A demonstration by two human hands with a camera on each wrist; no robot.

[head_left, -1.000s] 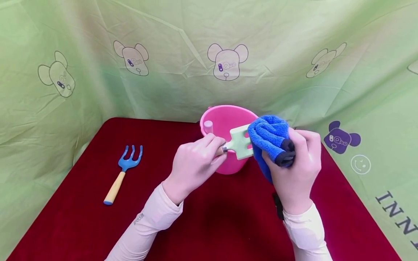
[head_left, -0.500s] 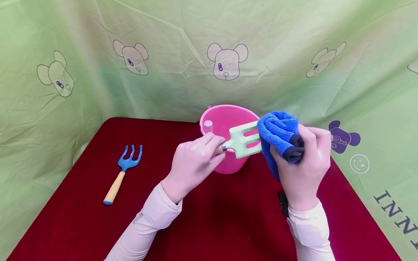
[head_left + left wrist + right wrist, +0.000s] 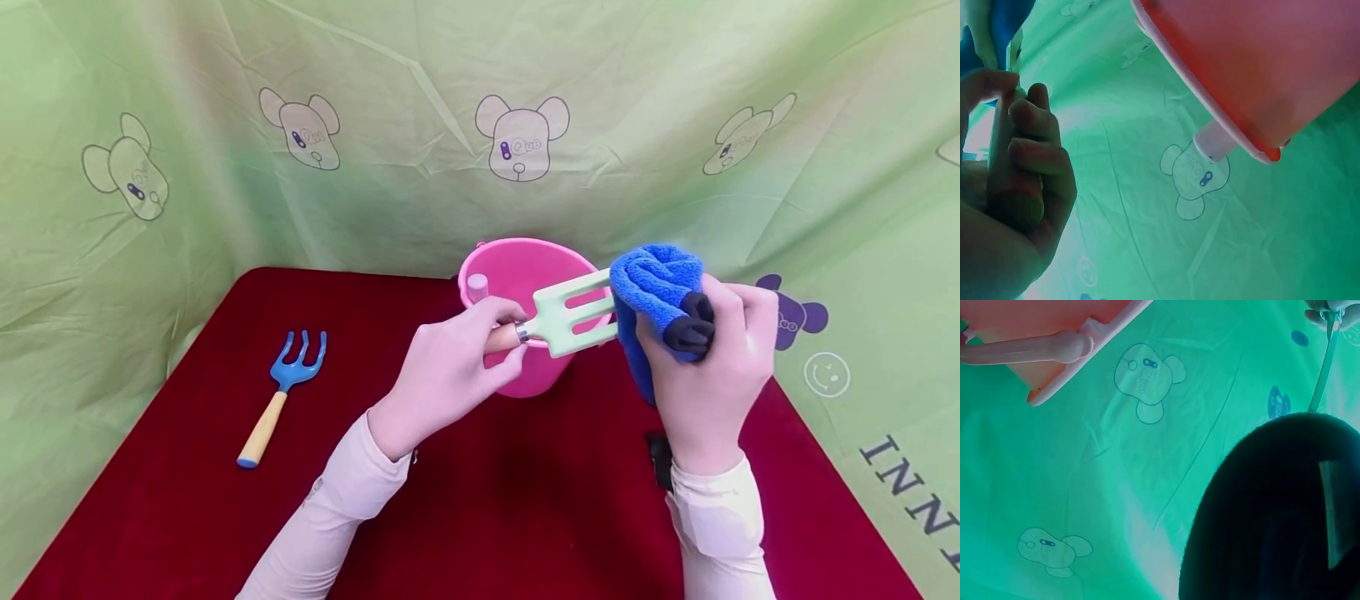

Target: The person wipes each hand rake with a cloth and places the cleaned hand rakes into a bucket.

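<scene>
My left hand [image 3: 442, 367] pinches the wooden handle of a pale green hand fork [image 3: 558, 323] near its metal collar. In the left wrist view, the fingers curl round that handle [image 3: 1007, 169]. The fork points right, tilted slightly up, in front of the pink bucket [image 3: 528, 375]. My right hand [image 3: 723, 379] grips a bunched blue towel [image 3: 648, 279] with black edging, which covers the fork's tine tips. A large dark mass [image 3: 1266, 519], probably the shaded towel, fills the lower right of the right wrist view.
A blue three-tined hand fork [image 3: 296, 371] with a wooden handle lies on the red-covered table [image 3: 480, 517] at left. A pale pink cylinder [image 3: 477, 287] shows at the bucket's rim. Green printed curtain [image 3: 405, 183] surrounds the table.
My right hand has drawn the towel right and slightly up along the green fork, baring more of its tines. My left fingers have loosened a little, showing more of the handle.
</scene>
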